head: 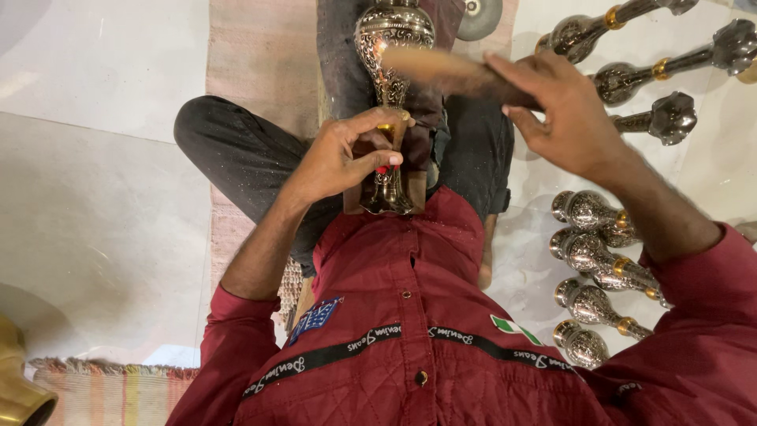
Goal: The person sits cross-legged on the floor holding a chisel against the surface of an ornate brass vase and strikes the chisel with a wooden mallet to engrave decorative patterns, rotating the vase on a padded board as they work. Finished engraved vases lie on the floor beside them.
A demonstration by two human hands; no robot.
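I am sitting on the floor [95, 181] with an engraved metal vase [392, 47] laid lengthwise across my lap, its rounded body pointing away from me and its narrow neck toward my chest. My left hand [347, 158] is closed around that neck, just by a small gold band, with the thumb and fingers pressing something small and red-tipped against the metal; I cannot tell what that piece is. The vase's lower end rests against a brown wooden block [418, 185] between my knees. My right hand [564, 110] is wrapped around one end of a wooden stick [441, 69], which is raised over the vase body and blurred, so I judge it to be mid-stroke. The visible surface of the vase already carries dense patterning all over, so as far as I can see the work on this piece looks well along, though I cannot see its underside. To my right on the floor lie finished-looking vases [591, 260] in a tight row, patterned and gold-banded, and further off a few longer metal stems [654, 67] lie side by side. A woven mat [252, 47] runs under my legs, and a brass vessel [20, 386] sits at the left edge.
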